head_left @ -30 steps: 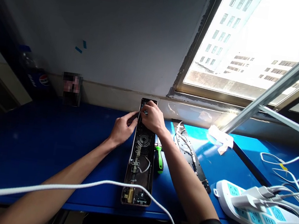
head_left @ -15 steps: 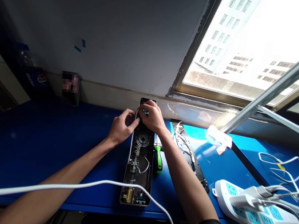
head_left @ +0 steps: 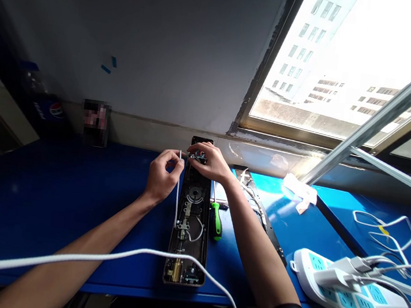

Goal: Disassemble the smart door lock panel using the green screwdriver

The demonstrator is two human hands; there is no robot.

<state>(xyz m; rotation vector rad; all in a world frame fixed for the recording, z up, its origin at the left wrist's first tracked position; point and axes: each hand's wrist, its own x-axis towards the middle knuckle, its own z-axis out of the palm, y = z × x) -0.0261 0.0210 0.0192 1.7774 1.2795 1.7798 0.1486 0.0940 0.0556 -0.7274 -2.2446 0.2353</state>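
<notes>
My left hand (head_left: 164,176) pinches the upper end of a thin white wire (head_left: 177,198) between thumb and forefinger. This wire runs down along the left edge of an opened, long dark door-lock housing (head_left: 200,254). My right hand (head_left: 212,161) lies over the housing's far end, thumb and fingers apart around a small circuit board (head_left: 200,156) that they partly cover. Inside the housing are a round slotted disc (head_left: 196,193), metal linkage parts and a brass-coloured cylinder (head_left: 175,270). Just right of the housing lies a green-and-black screwdriver (head_left: 216,221).
A dark flat plate (head_left: 268,223) with wires lies to the right. Beyond it stands a white power strip (head_left: 304,265) with plugs and cables. A thick white cable (head_left: 108,256) crosses the foreground over the housing. A bottle (head_left: 48,108) stands at the far left, and a window frame (head_left: 287,134) at right.
My left hand has drawn the wire's end left, away from the housing and from my right hand. The fingers of my right hand have spread apart over the housing's far end.
</notes>
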